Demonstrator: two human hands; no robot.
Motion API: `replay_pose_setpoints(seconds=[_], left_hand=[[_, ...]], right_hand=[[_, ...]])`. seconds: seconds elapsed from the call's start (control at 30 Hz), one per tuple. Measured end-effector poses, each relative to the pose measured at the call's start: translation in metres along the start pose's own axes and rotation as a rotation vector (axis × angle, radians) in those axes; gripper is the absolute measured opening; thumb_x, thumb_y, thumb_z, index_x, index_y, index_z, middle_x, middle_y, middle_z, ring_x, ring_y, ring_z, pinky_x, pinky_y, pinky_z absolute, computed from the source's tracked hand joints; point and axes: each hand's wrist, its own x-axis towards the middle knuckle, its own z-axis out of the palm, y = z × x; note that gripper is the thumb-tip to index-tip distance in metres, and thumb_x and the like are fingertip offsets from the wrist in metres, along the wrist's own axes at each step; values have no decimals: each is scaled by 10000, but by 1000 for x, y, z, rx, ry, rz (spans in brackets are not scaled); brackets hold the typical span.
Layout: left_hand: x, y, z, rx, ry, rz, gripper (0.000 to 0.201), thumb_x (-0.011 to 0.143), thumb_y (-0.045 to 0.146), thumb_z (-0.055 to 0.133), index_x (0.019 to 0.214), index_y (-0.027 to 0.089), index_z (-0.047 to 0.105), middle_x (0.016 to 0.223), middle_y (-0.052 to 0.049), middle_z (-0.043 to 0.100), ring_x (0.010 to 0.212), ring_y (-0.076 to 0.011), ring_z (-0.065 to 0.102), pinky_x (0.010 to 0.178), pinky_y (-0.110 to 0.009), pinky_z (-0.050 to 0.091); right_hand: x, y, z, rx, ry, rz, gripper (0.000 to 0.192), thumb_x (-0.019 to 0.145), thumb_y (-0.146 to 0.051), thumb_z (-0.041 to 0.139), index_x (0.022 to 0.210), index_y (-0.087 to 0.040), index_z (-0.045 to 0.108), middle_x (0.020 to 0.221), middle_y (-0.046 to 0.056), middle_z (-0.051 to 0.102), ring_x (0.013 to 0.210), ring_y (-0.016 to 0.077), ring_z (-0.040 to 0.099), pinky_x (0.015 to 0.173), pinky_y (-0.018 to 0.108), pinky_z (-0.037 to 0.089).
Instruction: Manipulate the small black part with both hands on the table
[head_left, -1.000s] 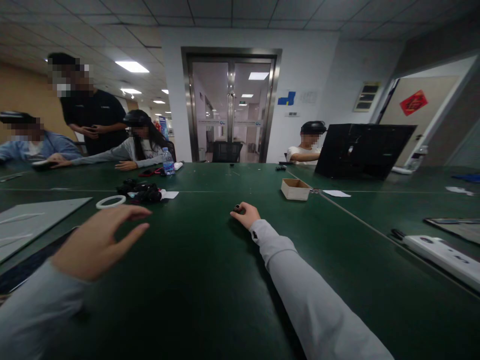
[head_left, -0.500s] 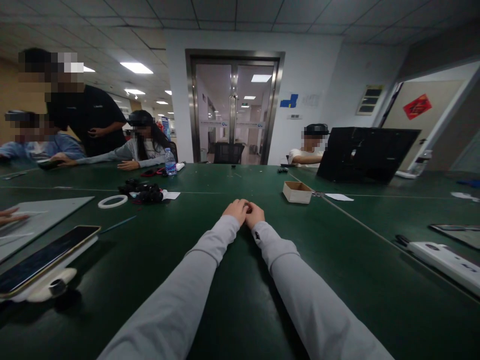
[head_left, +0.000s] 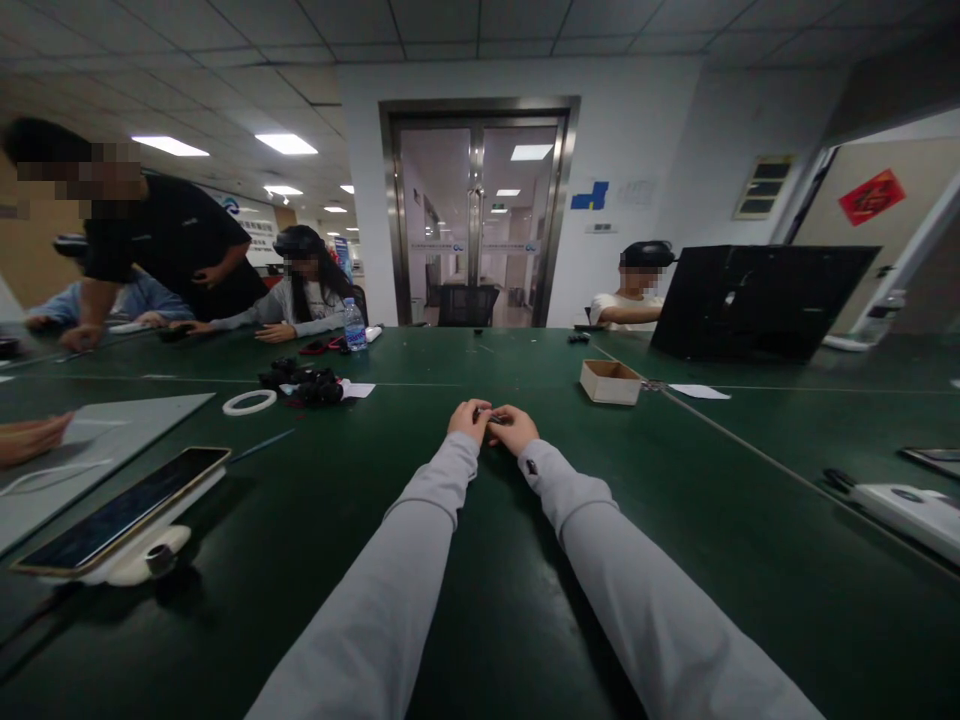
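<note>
Office: monitor (head_left: 761, 300), glass doors (head_left: 436, 195)

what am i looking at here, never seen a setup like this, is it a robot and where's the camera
No robot: these are a person's bare hands. Every picture comes from one camera worn on that person's head, looking forward and down. The left hand and right hand are close together at a green table, fingers around a small dark item, too small to identify. The table also bears a phone on a stand, a white ring, an open box and a labelled bottle.
</note>
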Motion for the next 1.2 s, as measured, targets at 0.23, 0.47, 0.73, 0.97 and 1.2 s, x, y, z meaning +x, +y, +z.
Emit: replay_pose_setpoints(seconds=[0.23,0.47,0.73,0.97,1.2], left_hand=[[5,-14,0,-162,45,-53,212,711,207,577,919,170,592,798,-32,634,720,-117,581,734,-259,471],[9,-13,4,-165,96,-121,179,702,229,581,871,170,602,774,-31,635,696,-118,581,706,-251,466],[17,-20,11,-183,142,-169,164,696,299,590,798,172,611,736,-25,636,665,-113,579,678,-243,458],[16,-21,7,-221,38,-233,223,698,378,584,722,157,570,599,-9,614,538,-107,574,574,-224,450],[13,-17,2,-283,13,-286,256,699,403,577,691,149,544,553,-20,613,487,-108,563,519,-217,440]], right_hand=[[4,-3,-5,279,-75,121,149,685,-18,570,779,-131,547,524,-27,548,457,109,591,484,219,549],[11,1,-5,429,-1,173,159,701,10,569,786,-124,550,524,-25,543,460,108,598,531,227,564],[16,6,-1,458,74,162,160,705,-53,625,825,-128,551,552,-24,552,460,105,594,483,217,559],[12,4,-9,521,-37,148,183,708,-11,606,851,-117,565,630,10,602,482,112,603,487,224,542],[8,0,-12,552,-96,135,206,696,18,603,841,-125,578,657,13,607,510,105,606,501,210,534]])
